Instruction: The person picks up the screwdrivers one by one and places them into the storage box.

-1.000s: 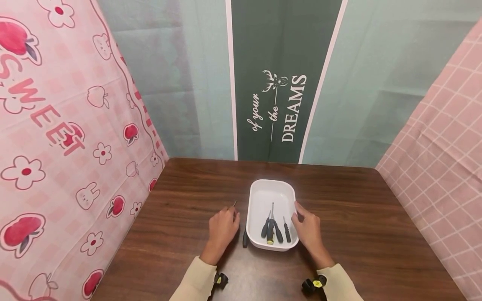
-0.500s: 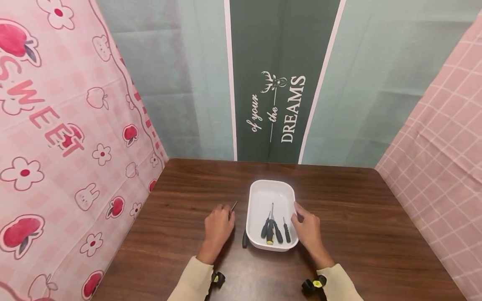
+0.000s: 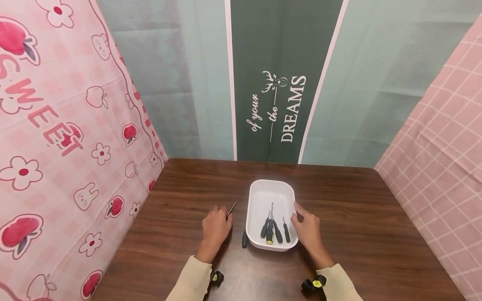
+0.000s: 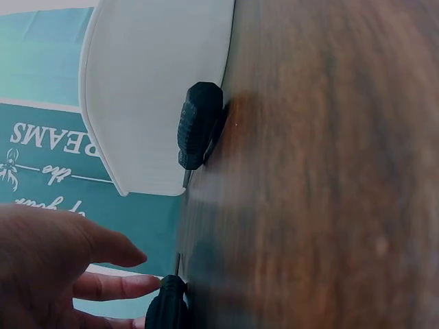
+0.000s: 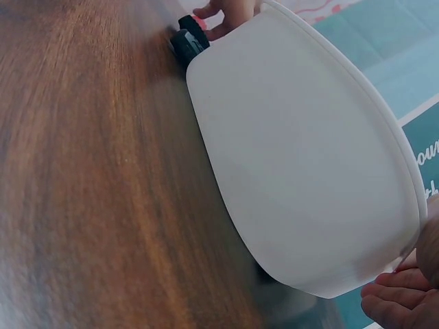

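My left hand (image 3: 216, 225) rests on the table left of the white tray (image 3: 270, 187). Beside its fingers lies a screwdriver (image 3: 232, 207), only its shaft showing from above; in the left wrist view its black handle (image 4: 167, 305) touches a fingertip, while the thumb stands clear of it. Another black-handled screwdriver (image 4: 200, 127) lies on the table along the tray's left side. My right hand (image 3: 306, 228) holds the tray's right edge, thumb and fingers at the rim. Several screwdrivers (image 3: 270, 232) with black handles lie inside the tray, one with a yellow end.
Brown wood-grain table (image 3: 357, 217) extends to both sides of the tray. A green curtain (image 3: 271, 42) hangs behind it. Pink patterned cloth (image 3: 75, 175) borders the left and pink checked cloth (image 3: 433, 146) the right.
My left hand has slid left, away from the tray, and more of the screwdriver shaft beside it shows. My right hand and the tray have stayed in place.
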`<action>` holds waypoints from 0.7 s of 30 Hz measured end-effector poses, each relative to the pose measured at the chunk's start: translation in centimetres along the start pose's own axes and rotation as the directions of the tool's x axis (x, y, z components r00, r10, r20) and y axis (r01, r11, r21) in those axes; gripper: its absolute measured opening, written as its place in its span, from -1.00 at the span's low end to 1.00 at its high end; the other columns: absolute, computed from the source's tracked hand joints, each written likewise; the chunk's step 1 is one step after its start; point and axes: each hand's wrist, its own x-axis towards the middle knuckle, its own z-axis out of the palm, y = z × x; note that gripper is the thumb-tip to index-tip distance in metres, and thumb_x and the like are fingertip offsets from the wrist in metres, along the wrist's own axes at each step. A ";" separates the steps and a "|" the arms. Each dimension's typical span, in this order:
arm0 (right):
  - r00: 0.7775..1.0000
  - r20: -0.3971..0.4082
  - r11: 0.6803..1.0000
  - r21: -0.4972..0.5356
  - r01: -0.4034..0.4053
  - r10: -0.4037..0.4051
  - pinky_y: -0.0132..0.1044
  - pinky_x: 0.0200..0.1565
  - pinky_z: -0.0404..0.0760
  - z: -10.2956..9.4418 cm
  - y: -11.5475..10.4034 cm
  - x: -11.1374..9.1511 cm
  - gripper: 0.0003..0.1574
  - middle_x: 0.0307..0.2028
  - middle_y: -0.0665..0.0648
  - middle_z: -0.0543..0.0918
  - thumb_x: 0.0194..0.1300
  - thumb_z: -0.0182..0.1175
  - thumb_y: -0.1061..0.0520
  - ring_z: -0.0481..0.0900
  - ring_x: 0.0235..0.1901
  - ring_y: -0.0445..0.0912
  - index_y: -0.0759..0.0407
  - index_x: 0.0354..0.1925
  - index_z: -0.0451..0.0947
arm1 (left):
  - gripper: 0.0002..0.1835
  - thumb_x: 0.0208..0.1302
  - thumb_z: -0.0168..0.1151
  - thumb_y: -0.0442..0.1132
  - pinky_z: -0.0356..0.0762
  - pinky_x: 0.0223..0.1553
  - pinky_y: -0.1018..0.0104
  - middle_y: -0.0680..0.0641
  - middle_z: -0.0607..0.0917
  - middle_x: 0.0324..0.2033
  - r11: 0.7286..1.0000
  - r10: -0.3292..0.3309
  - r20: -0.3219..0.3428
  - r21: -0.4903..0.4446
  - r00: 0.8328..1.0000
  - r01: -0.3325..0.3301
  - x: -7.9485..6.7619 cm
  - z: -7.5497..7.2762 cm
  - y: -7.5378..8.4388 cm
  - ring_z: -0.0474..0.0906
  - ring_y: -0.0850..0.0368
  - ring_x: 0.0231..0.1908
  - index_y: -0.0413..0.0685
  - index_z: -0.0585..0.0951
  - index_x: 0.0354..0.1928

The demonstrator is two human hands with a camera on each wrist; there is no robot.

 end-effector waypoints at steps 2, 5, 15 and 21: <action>1.000 -0.005 1.000 -0.001 0.001 -0.001 0.13 0.12 0.50 0.0 -0.1 0.0 -0.51 0.06 0.36 0.64 0.20 0.30 0.37 0.60 0.11 0.28 0.40 0.14 0.60 | -0.73 0.16 0.43 -0.16 0.49 -0.55 -0.02 -0.12 0.55 -0.53 1.000 -0.004 0.019 0.002 1.000 0.004 0.0 -0.1 -0.1 0.58 -0.14 -0.49 0.00 0.52 -0.56; 1.000 -0.006 1.000 0.001 -0.001 0.001 0.12 0.12 0.50 0.0 -0.1 0.0 -0.51 0.06 0.36 0.65 0.20 0.30 0.37 0.61 0.10 0.27 0.40 0.13 0.60 | -0.76 0.15 0.41 -0.19 0.49 -0.54 -0.01 -0.12 0.57 -0.53 1.000 -0.007 0.049 0.003 0.999 0.006 0.0 -0.1 -0.2 0.59 -0.13 -0.50 0.01 0.53 -0.54; 1.000 0.003 1.000 0.010 -0.012 0.012 0.11 0.13 0.49 0.0 0.0 0.0 -0.51 0.07 0.35 0.64 0.22 0.29 0.38 0.60 0.13 0.25 0.39 0.15 0.59 | -0.85 0.19 0.35 -0.28 0.49 -0.58 -0.02 -0.14 0.59 -0.55 0.999 0.040 0.075 0.008 0.996 -0.041 -0.1 0.1 -0.3 0.61 -0.18 -0.54 -0.06 0.56 -0.47; 1.000 -0.018 1.000 0.027 -0.002 0.003 0.14 0.08 0.53 0.1 0.2 0.1 -0.50 0.05 0.36 0.66 0.16 0.29 0.41 0.62 0.09 0.25 0.40 0.12 0.61 | -0.79 0.08 0.38 -0.39 0.44 -0.62 0.09 -0.08 0.54 -0.58 0.997 0.061 0.122 -0.062 0.991 -0.054 -0.2 -0.1 -0.3 0.56 -0.09 -0.58 -0.04 0.50 -0.49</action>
